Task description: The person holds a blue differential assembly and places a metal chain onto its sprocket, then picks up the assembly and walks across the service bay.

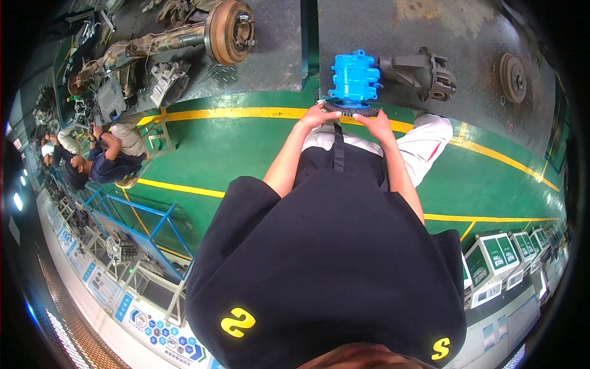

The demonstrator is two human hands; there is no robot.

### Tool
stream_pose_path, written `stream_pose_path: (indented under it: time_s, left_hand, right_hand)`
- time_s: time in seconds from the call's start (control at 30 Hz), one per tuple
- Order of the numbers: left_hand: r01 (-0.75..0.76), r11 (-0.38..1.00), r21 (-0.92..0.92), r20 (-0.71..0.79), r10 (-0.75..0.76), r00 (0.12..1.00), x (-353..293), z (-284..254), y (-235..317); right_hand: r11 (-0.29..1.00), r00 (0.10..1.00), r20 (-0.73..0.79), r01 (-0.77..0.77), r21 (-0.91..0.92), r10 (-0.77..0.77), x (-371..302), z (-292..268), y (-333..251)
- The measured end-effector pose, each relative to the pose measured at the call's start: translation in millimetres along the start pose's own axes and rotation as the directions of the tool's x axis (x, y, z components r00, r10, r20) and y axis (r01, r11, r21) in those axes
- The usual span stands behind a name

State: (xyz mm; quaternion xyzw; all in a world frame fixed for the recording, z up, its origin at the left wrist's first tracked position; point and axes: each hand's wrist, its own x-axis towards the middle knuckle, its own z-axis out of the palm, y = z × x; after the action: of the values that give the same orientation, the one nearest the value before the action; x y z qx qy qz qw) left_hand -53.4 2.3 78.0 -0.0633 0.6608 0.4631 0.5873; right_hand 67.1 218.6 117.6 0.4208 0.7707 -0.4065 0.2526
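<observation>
A bright blue cylindrical housing (354, 77) with lugs around its sides sits at the near edge of the dark metal bench. At its near end is a dark toothed gear (351, 110). My left hand (318, 116) grips the gear's left rim, thumb on the near side. Its right rim is held by my right hand (377, 125), the thumb likewise toward me. The fingertips on the far side of the gear are partly hidden. Just right of the housing, a grey cast differential carrier (418, 75) lies on the bench.
A rusty axle with a brake drum (228, 32) and a grey metal casting (169, 81) lie on the left bench (270, 67). A disc (512, 78) lies far right. Seated people (114, 157) are at the left, near a blue rail frame (144, 212). White-and-green cabinets (491, 261) stand behind right.
</observation>
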Motion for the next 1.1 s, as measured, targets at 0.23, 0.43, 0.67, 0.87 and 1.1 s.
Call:
stream_pose_path:
  time_s: [0.23,0.43,0.67,0.87,1.1]
  left_hand:
    - [-0.010,1.000,-0.012,0.009,0.010,1.000,-3,3,6]
    - [0.013,1.000,-0.012,-0.004,-0.013,1.000,-8,4,8]
    - [-0.005,1.000,0.011,0.006,0.005,1.000,-7,9,9]
    - [-0.001,0.999,0.034,-0.002,0.001,1.000,-6,7,7]
    - [0.016,0.998,0.055,-0.006,-0.016,1.000,0,9,-2]
  right_hand:
    - [0.983,0.999,0.030,0.038,0.180,-0.044,7,-4,12]
    - [0.982,1.000,0.012,-0.003,0.190,0.001,-7,-15,-9]
    - [0.957,0.997,0.078,-0.004,0.291,-0.020,-6,-22,-5]
    - [0.959,0.982,0.185,-0.015,0.285,-0.040,-1,-29,-5]
    - [0.952,0.972,0.226,-0.006,0.307,-0.066,-2,-34,0]
